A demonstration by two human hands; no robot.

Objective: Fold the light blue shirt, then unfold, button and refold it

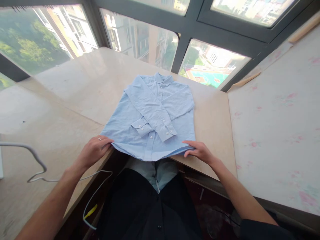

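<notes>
A light blue long-sleeved shirt [150, 110] lies front side up on the wooden ledge, its collar towards the window. Both sleeves are folded across its chest, with the buttoned cuffs crossing near the lower middle. My left hand [95, 150] pinches the hem's left corner and wears a ring. At the opposite corner, my right hand [200, 151] has the hem between thumb and fingers. Between my hands the hem hangs slightly over the ledge's front edge.
The pale wooden ledge [62, 100] runs along grey-framed windows [190, 30]. A white cable [37, 163] loops over its left side and hangs off the edge, near a yellow item [91, 211]. At right stands a flower-patterned wall [275, 126].
</notes>
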